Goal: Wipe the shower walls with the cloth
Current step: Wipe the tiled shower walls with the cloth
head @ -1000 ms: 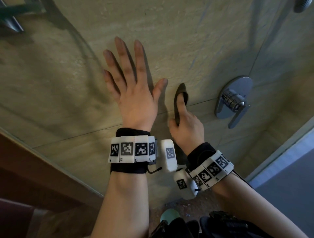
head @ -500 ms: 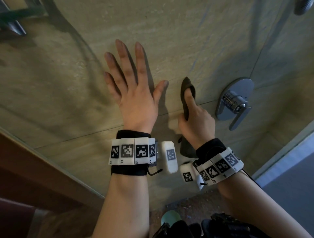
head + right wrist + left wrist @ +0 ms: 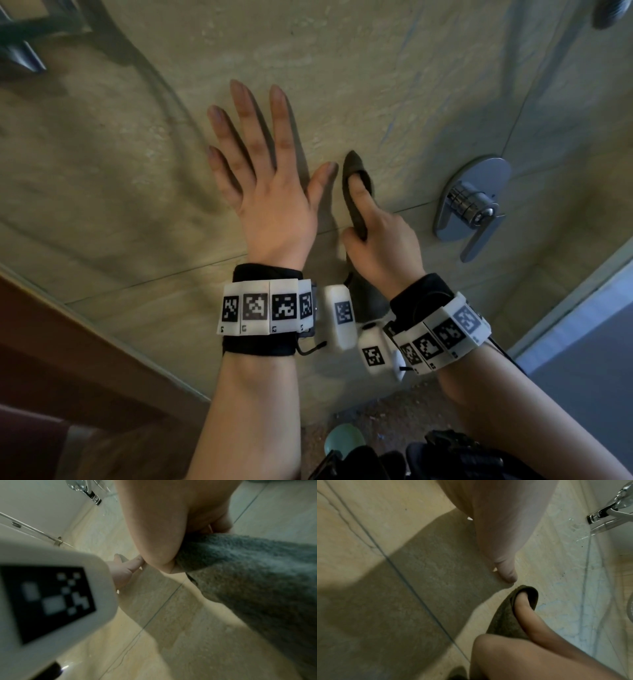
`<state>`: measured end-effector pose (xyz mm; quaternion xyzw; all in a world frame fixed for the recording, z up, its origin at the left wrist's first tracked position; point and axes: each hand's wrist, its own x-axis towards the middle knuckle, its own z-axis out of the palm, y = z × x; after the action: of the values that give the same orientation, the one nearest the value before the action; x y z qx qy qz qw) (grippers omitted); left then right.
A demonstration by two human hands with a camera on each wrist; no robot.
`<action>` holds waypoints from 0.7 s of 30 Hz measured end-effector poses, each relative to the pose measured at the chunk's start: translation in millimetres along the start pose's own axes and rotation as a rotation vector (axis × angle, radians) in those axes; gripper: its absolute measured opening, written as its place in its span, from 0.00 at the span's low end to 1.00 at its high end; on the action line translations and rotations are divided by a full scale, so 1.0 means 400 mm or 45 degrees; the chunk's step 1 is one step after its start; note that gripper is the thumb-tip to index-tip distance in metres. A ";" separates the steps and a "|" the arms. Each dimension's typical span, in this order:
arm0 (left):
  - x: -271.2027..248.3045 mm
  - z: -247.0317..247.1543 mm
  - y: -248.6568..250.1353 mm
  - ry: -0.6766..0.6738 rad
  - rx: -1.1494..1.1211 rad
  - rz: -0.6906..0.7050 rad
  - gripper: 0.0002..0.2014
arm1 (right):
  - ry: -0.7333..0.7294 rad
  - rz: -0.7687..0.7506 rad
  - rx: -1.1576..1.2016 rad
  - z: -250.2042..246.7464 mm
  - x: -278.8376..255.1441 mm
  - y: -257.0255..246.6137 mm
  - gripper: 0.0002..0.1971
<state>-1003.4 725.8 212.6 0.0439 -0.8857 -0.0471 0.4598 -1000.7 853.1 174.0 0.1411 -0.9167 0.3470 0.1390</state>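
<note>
Two hands on tiled wall; left hand flat, right hand gripping cloth

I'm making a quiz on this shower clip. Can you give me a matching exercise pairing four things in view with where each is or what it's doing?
Things
1. left hand
2. right hand
3. cloth
4. chrome mixer handle

States
A. mounted on the wall, right of both hands
B. grips the cloth
C. spread flat on the wall tile
D. dark, pressed against the wall

Pairs: 1-C, 2-B, 3-D, 4-A
</note>
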 end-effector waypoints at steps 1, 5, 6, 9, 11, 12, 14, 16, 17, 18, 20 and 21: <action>-0.001 0.000 0.000 -0.007 -0.006 0.001 0.42 | 0.009 0.011 -0.039 -0.005 0.001 0.000 0.39; -0.001 -0.001 0.000 -0.020 -0.015 -0.001 0.42 | 0.079 0.140 -0.102 -0.016 0.004 0.015 0.40; -0.001 -0.001 0.000 -0.020 -0.013 0.000 0.42 | 0.094 0.163 -0.087 -0.016 0.004 0.017 0.40; -0.001 0.001 0.000 -0.017 -0.006 0.005 0.43 | 0.086 0.180 -0.042 -0.007 0.001 0.017 0.42; 0.000 0.001 0.001 -0.023 -0.005 -0.001 0.43 | 0.070 0.184 0.030 0.007 -0.003 0.015 0.43; 0.000 0.001 0.001 -0.028 -0.003 -0.005 0.43 | 0.057 0.180 0.062 0.016 -0.005 0.014 0.42; 0.000 0.000 0.001 -0.036 -0.002 -0.006 0.43 | 0.012 0.126 0.057 0.035 -0.010 0.014 0.41; 0.000 -0.002 0.000 -0.036 -0.009 -0.001 0.43 | -0.035 0.046 0.009 0.049 -0.016 0.018 0.39; 0.000 -0.002 0.000 -0.034 -0.012 0.001 0.43 | -0.050 0.024 -0.004 0.052 -0.017 0.021 0.38; 0.000 -0.002 -0.001 -0.031 -0.014 0.002 0.43 | -0.057 0.016 -0.013 0.052 -0.018 0.024 0.38; 0.000 -0.003 -0.001 -0.033 -0.015 0.001 0.43 | -0.043 0.016 -0.054 0.043 -0.017 0.033 0.36; 0.000 -0.003 -0.001 -0.037 -0.014 0.000 0.43 | -0.029 0.020 -0.087 0.037 -0.016 0.036 0.35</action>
<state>-1002.5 725.3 213.1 0.0406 -0.8920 -0.0528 0.4472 -1002.4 854.3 152.5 0.1331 -0.9306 0.3149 0.1307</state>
